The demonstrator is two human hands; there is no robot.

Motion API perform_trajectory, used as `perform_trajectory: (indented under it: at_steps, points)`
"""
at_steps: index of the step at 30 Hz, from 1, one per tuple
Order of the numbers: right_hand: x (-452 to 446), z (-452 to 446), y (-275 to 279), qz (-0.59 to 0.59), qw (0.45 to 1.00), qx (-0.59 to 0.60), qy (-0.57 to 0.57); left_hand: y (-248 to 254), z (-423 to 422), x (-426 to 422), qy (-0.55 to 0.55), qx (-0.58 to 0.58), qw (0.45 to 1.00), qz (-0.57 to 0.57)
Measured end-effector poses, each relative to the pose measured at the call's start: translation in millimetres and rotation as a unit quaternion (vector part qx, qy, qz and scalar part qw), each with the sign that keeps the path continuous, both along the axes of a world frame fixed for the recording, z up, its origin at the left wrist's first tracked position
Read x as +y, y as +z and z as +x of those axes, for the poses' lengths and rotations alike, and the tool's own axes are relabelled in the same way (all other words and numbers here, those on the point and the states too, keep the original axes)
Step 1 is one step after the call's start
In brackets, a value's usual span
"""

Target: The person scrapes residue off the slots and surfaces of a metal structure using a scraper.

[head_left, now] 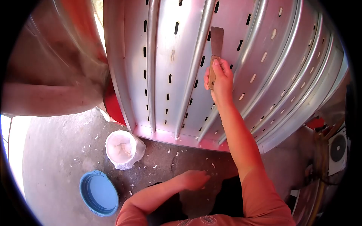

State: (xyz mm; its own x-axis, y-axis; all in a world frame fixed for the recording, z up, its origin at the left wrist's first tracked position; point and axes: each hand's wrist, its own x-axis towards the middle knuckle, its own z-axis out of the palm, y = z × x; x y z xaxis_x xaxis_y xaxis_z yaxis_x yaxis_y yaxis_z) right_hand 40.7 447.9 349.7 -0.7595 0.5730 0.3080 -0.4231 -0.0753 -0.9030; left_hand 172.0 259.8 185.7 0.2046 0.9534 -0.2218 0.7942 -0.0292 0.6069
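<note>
My right hand (pixel 220 77) is closed around the wooden handle of a putty knife (pixel 217 40). Its flat metal blade points up, in front of a large metal panel (pixel 160 103) with rows of slots and long raised tubes. I cannot tell whether the blade touches the panel. My left hand (pixel 194 180) hangs low over the floor near my legs, slightly blurred. Its fingers are loosely bent and a little apart, with nothing visible in them.
A white bucket lined with a plastic bag (pixel 140 147) stands below the panel, with pale scraps inside. Near it on the floor (pixel 56 150) is a round blue basin (pixel 83 188). Small white bits are scattered about. A large curved metal sheet (pixel 56 98) rises at the left.
</note>
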Motion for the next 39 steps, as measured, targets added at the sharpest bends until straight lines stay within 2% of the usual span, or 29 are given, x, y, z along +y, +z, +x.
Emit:
perform_trajectory:
  at_steps: [2, 8, 14, 15, 16, 17, 18, 20, 22, 23, 25, 28, 31, 34, 35, 38, 39]
  points:
    - [-11.1, -2.4, 9.5, -0.025, 1.0, 0.01, -0.006, -3.8, -1.8, 2.7, -0.003, -0.004, 1.0, -0.005]
    - [-16.4, 0.3, 0.2, 0.061, 0.995, -0.038, -0.062, -4.5, -1.6, 5.6, 0.01, 0.012, 1.0, -0.026]
    - [-28.9, -13.4, 5.8, 0.017, 0.997, -0.038, -0.058, -1.1, 1.0, -2.8, -0.007, 0.011, 1.0, -0.008]
    - [-20.4, -20.8, -6.5, 0.163, 0.973, -0.024, -0.163, -2.0, 1.1, -4.0, -0.001, 0.01, 1.0, -0.007]
    - [-3.8, -30.5, -26.8, 0.304, 0.916, -0.009, -0.261, -2.9, 0.7, -4.1, 0.005, 0.009, 1.0, -0.005]
    - [8.7, -33.3, -37.3, 0.435, 0.829, 0.007, -0.352, -3.2, 0.1, -4.9, 0.011, 0.007, 1.0, -0.004]
    - [10.8, -21.3, -29.1, 0.403, 0.859, -0.032, -0.314, -0.8, -1.9, -6.3, 0.011, 0.007, 1.0, -0.004]
    - [29.1, -15.6, -28.6, 0.471, 0.808, 0.062, -0.347, 6.6, -5.3, -6.6, 0.014, 0.003, 1.0, -0.002]
    - [24.7, -8.0, -28.8, 0.338, 0.914, -0.045, -0.221, 7.8, -9.6, -4.4, 0.007, -0.003, 1.0, -0.019]
    - [21.5, -2.3, -32.2, 0.259, 0.948, -0.1, -0.155, 6.3, -8.2, -6.4, 0.001, -0.007, 0.999, -0.031]
    - [18.1, 5.7, -55.9, 0.175, 0.971, -0.136, -0.089, 0.9, -6.4, -4.7, 0.006, -0.005, 1.0, -0.024]
    - [1.9, 20.7, -106.5, 0.08, 0.98, -0.179, -0.034, 12.2, -5.6, -0.7, 0.005, 0.007, 0.999, -0.032]
    - [-15.4, 42.9, -168.9, -0.049, 0.985, -0.165, 0.018, 12.1, -4.6, -1.1, 0.011, 0.001, 0.999, -0.037]
    - [-25.4, 67.9, -238.7, -0.082, 0.968, -0.236, -0.004, 9.2, -4.4, -6.6, 0.034, -0.005, 0.999, -0.018]
    - [-25.4, 76.6, -255.1, -0.092, 0.972, -0.218, -0.002, 9.0, -5.1, -6.8, 0.038, -0.002, 0.999, -0.007]
    - [-13.4, 80.5, -243.3, -0.17, 0.977, -0.123, -0.041, 9.4, -2.4, -6.6, 0.03, -0.013, 0.999, -0.006]
    - [-6.9, 76.8, -221.0, -0.128, 0.983, -0.132, -0.027, 7.8, -1.2, -7.5, 0.025, -0.015, 1.0, -0.005]
